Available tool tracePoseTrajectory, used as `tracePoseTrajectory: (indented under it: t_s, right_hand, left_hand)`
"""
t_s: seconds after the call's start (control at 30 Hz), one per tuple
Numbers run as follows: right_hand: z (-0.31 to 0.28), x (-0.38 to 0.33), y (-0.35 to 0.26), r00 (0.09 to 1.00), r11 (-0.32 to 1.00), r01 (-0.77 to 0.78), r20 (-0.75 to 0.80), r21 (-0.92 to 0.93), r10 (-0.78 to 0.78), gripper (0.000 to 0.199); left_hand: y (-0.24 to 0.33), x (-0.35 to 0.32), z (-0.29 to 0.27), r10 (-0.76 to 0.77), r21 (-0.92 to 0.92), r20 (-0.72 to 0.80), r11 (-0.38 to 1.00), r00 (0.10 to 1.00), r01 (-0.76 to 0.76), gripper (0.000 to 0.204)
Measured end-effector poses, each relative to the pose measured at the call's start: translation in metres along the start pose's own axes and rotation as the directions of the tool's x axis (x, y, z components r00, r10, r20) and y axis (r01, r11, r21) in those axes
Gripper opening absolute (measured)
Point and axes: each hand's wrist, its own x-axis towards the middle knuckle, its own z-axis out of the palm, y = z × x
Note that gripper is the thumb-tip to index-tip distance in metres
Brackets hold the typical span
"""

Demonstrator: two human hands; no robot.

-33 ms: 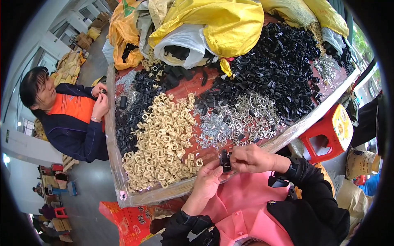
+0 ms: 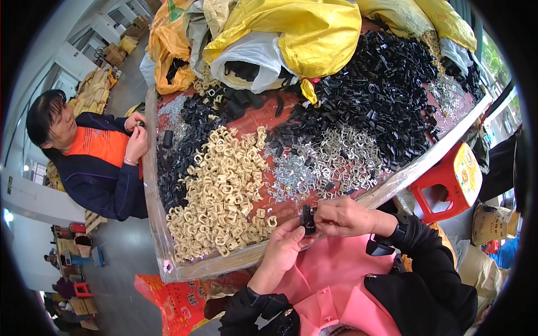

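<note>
Left hand (image 2: 284,246) pinches a black part (image 2: 307,217), right hand (image 2: 348,217) pressed together beside it, red bag (image 2: 168,307) bearing lettering

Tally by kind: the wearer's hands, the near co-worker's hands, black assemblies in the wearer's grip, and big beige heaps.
Wearer's left hand and right hand: 2
Co-worker's hands: 2
Black assembly: 1 (separate pieces unclear)
Big beige heap: 1
Total: 6

Wearer: black jacket, long black sleeves (image 2: 428,241), dark band (image 2: 398,231) at the right cuff. Pink front garment (image 2: 347,260), broad folded panels, small round pink button (image 2: 328,318) low down. Both hands bare, left (image 2: 284,249) and right (image 2: 346,217). Neckline detail unclear.
</note>
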Motion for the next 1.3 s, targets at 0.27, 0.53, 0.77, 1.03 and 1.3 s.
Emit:
tracePoseTrajectory:
  t_s: [0.27,0.53,0.77,1.03,1.3]
  right_hand:
    - [-0.003,0.005,-0.007,0.974,0.885,0.218,0.148,-0.412,-0.172,0.018]
    - [0.002,0.008,-0.006,0.957,0.856,0.269,0.219,-0.441,-0.188,0.018]
    - [0.007,0.019,-0.009,0.943,0.829,0.309,0.267,-0.467,-0.2,0.02]
    - [0.026,0.026,-0.01,0.981,0.955,0.149,0.162,-0.258,-0.109,0.017]
    - [0.057,0.062,0.009,0.98,0.854,0.116,0.197,-0.507,-0.017,0.012]
  left_hand:
    - [-0.003,0.0,-0.004,-0.058,0.028,-0.023,0.998,0.998,0.059,0.029]
    - [0.002,-0.004,-0.004,-0.093,0.089,-0.064,0.991,0.994,0.098,0.028]
    - [0.004,-0.01,-0.012,-0.091,0.065,-0.035,0.993,0.995,0.093,0.031]
    - [0.008,-0.024,-0.029,-0.003,-0.011,-0.087,1.0,0.996,0.002,0.025]
    - [0.041,-0.059,-0.064,0.312,-0.012,-0.311,0.943,0.898,-0.332,0.021]
